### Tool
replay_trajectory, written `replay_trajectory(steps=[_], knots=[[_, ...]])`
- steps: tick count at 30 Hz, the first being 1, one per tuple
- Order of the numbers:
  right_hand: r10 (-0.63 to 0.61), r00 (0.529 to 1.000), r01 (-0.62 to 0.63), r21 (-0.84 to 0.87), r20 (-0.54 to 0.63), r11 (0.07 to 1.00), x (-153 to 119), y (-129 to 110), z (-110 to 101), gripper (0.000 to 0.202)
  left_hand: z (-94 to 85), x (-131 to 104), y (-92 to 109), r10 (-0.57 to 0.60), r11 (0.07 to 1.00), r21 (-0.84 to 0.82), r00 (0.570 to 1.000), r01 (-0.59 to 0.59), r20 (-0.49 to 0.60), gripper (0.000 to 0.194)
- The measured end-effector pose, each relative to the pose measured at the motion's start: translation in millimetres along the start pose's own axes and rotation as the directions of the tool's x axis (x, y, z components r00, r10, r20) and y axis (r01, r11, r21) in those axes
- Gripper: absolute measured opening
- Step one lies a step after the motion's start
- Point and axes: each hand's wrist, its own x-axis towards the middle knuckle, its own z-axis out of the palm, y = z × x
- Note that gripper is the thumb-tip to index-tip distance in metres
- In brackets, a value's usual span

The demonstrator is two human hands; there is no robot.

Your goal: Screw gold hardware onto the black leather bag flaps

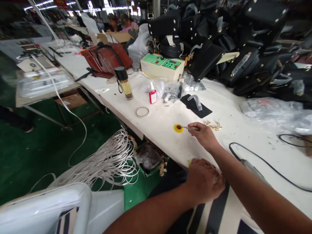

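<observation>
My right hand [203, 135] pinches a thin pointed tool [186, 127] and holds its tip at a small yellow dish [175, 129] with dark brown stuff in the middle. Just beyond that hand lies a cluster of small gold-coloured metal fittings [215, 125]. At the table's near edge my left hand [206, 180] is closed, its fingers curled over at the upper edge of a black-and-cream striped piece [206, 216]. What those fingers hold is hidden. A bit of yellow [189, 163] shows beside the left knuckles.
The white table [161, 125] carries a red bottle [152, 96], a tumbler [126, 86], a ring [142, 111], a black flat piece [196, 107] and a control box [161, 70]. Black bags [207, 58] are piled behind. A cabled tool [254, 170] lies right; white cords [107, 159] hang left.
</observation>
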Motion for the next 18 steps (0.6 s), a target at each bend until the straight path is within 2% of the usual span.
replay_trajectory(steps=[3, 7, 11, 18], knots=[[-0.056, 0.998, 0.052, -0.080, -0.039, 0.995, 4.0, 9.8, 8.3, 0.038, -0.2, -0.2, 0.7, -0.021, 0.999, 0.026, 1.000, 0.021, -0.014, 0.022], [-0.142, 0.986, 0.124, -0.184, -0.088, 0.975, 13.7, 10.5, 16.4, 0.035, -3.9, 0.6, 2.9, -0.010, 0.998, 0.069, 1.000, 0.011, -0.007, 0.025], [-0.194, 0.979, 0.166, -0.299, -0.067, 0.940, 15.3, 9.6, 19.4, 0.025, -3.7, 0.5, 3.4, -0.010, 0.997, 0.082, 1.000, 0.012, -0.018, 0.024], [-0.211, 0.975, 0.180, -0.329, -0.062, 0.927, 9.8, 3.3, 18.0, 0.024, -2.1, 0.6, 4.1, -0.021, 0.996, 0.086, 1.000, 0.022, -0.013, 0.022]])
